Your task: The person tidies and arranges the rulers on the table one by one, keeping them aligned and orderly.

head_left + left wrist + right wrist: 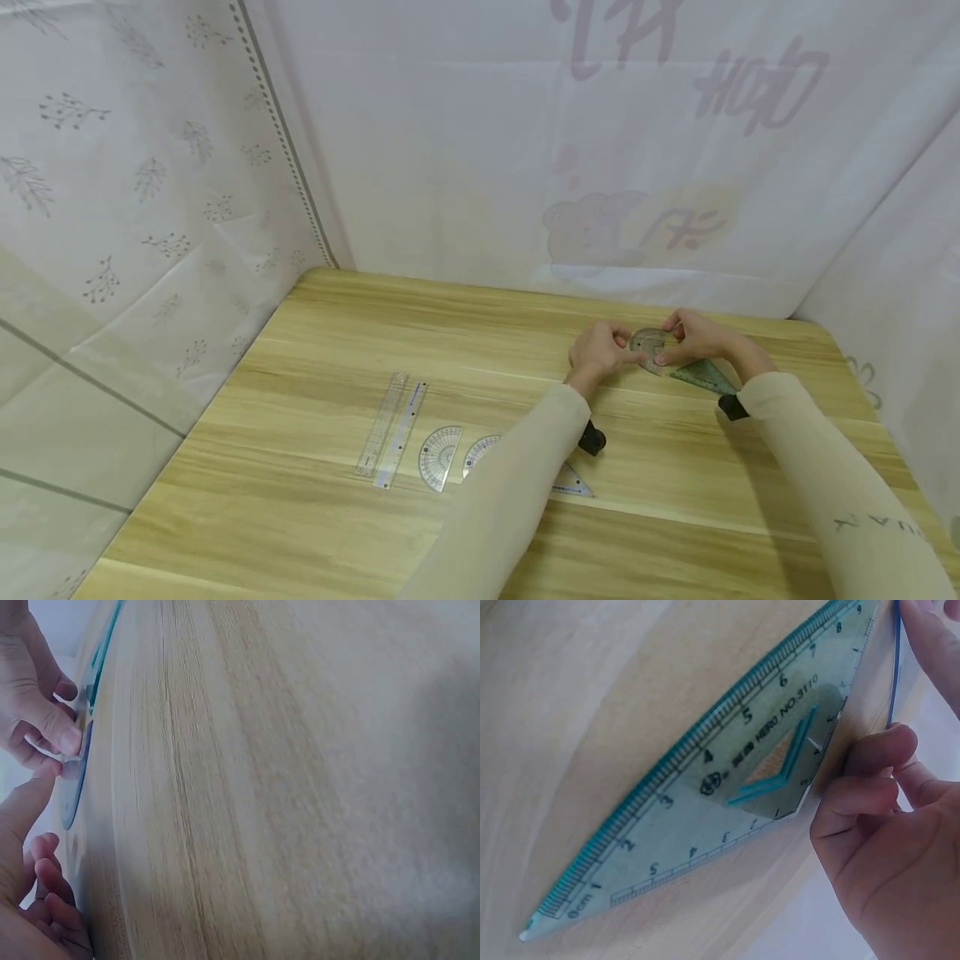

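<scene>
At the back right of the table, my right hand [701,337] pinches a clear semicircular protractor [647,343] between thumb and fingers, its flat edge toward that hand. My left hand [600,348] is at the protractor's other side, thumb stretched out to it. The left wrist view shows the protractor [76,791] edge-on, with the left thumb [30,801] pointing at it and the other fingers loosely bent. Just below the right hand lies a green-tinted triangular set square [705,377]; its centimetre scale and triangular cut-out show large in the right wrist view.
Nearer the front left lie two clear straight rulers [402,433], a protractor [440,458], and a second protractor [478,450] partly under the left sleeve. Another set square [573,482] pokes out beyond that sleeve. A fabric wall [465,167] rises behind the table's back edge.
</scene>
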Motion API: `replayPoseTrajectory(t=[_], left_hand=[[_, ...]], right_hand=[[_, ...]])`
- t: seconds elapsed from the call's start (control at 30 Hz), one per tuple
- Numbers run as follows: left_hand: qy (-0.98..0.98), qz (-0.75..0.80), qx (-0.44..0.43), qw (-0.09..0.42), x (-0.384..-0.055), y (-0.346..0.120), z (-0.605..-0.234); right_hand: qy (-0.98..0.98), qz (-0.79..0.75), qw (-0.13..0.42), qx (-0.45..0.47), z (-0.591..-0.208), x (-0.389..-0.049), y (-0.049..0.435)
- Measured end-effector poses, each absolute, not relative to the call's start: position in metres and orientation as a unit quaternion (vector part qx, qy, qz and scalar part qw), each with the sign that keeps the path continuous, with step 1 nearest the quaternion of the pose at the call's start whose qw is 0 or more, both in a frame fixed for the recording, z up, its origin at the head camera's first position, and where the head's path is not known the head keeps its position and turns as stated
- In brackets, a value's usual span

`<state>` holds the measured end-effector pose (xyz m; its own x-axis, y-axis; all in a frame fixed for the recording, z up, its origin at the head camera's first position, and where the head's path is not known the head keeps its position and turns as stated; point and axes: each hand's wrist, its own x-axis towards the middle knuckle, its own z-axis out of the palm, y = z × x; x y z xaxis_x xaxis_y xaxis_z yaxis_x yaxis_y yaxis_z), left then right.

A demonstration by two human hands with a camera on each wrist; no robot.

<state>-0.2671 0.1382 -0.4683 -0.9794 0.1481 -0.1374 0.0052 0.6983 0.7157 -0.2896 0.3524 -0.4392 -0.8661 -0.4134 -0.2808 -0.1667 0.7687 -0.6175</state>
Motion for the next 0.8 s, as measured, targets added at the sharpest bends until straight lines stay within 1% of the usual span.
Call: replayPoseTrajectory(t=[0.8], left_hand=[[0.928,0.355,0.040,0.104,-0.2690,0.1402,-0.4678]], right_hand=[[0.920,-0.298,0.201,-0.159,-0.4342,-0.2894,0.3484]])
